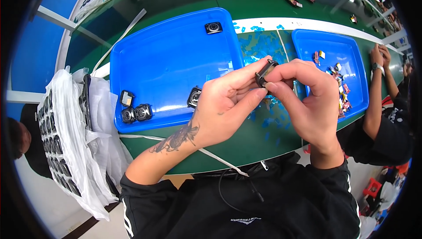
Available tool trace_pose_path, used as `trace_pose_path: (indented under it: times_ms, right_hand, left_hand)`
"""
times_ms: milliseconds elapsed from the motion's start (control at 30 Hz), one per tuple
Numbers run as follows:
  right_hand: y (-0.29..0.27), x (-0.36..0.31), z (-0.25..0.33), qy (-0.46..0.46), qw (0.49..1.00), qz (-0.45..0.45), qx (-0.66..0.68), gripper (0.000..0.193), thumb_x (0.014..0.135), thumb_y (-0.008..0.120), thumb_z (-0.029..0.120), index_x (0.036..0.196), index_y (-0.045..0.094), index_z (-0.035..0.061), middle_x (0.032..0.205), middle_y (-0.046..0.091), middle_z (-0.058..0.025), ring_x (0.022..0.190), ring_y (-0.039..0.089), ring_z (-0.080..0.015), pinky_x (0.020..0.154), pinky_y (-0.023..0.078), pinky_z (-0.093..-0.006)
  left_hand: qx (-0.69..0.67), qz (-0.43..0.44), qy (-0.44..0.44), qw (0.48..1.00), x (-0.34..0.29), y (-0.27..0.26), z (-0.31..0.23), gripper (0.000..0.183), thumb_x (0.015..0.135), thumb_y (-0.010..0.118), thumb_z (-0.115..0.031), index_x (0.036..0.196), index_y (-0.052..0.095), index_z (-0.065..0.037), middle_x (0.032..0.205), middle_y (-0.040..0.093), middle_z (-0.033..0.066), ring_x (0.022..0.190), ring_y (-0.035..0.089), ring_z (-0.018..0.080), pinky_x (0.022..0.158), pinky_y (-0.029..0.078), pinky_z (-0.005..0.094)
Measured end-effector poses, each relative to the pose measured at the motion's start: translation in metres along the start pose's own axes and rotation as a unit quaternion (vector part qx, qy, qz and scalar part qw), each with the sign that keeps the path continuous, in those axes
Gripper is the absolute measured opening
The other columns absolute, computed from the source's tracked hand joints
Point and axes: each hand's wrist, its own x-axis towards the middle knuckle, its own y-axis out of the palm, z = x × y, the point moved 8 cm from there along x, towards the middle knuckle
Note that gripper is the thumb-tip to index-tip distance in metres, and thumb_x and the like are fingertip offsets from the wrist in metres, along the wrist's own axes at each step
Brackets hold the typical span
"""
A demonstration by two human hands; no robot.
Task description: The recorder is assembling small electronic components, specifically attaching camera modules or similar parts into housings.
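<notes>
Between my two hands, above the green table, is a small black watch case [265, 73], tilted on edge. My left hand [224, 107] has its fingers behind the case and its thumb at the lower end. With thumb and forefinger, my right hand [307, 94] pinches the case's right side; whether it also grips a smaller part there I cannot make out. Left of the hands, a large blue tray [171, 76] holds several more watch cases: one [213, 28] at the far edge, one [193, 97] partly hidden behind my left wrist, and a group [142, 112] at the near left corner.
Many small blue film pieces [259, 48] lie scattered on the green table [211, 153]. To the right, a second blue tray [303, 41] contains small colourful parts. Stacked black trays in white wrapping [72, 138] stand at the left. A co-worker's arm [374, 94] is at the right.
</notes>
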Motion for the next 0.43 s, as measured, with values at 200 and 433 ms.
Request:
trace_pose_path:
  times_ms: [200, 433]
  right_hand:
    - [0.0004, 0.0006, 0.0026, -0.026, 0.999, 0.014, -0.040, 0.010, 0.074, 0.071, -0.004, 0.081, 0.067, 0.0032, 0.071, 0.063, -0.0001, 0.065, 0.052, -0.0112, 0.075, 0.041, -0.0267]
    - [0.0006, 0.0009, 0.0021, -0.019, 0.997, 0.036, -0.070, 0.013, 0.078, 0.073, 0.006, 0.085, 0.064, 0.0102, 0.071, 0.063, 0.0030, 0.059, 0.057, -0.0146, 0.098, 0.039, -0.0435]
  left_hand:
    - [0.046, 0.000, -0.025, 0.999, -0.0011, 0.0024, -0.0010, 0.047, 0.095, 0.049, 0.007, 0.141, 0.038, 0.009, 0.143, 0.046, 0.0192, 0.128, 0.049, 0.0256, 0.106, 0.044, 0.0380]
    - [0.056, -0.013, -0.019, 0.998, -0.0052, 0.0005, 0.0041, 0.046, 0.098, 0.050, -0.001, 0.142, 0.040, 0.005, 0.129, 0.060, 0.0145, 0.116, 0.057, 0.0143, 0.101, 0.044, 0.0289]
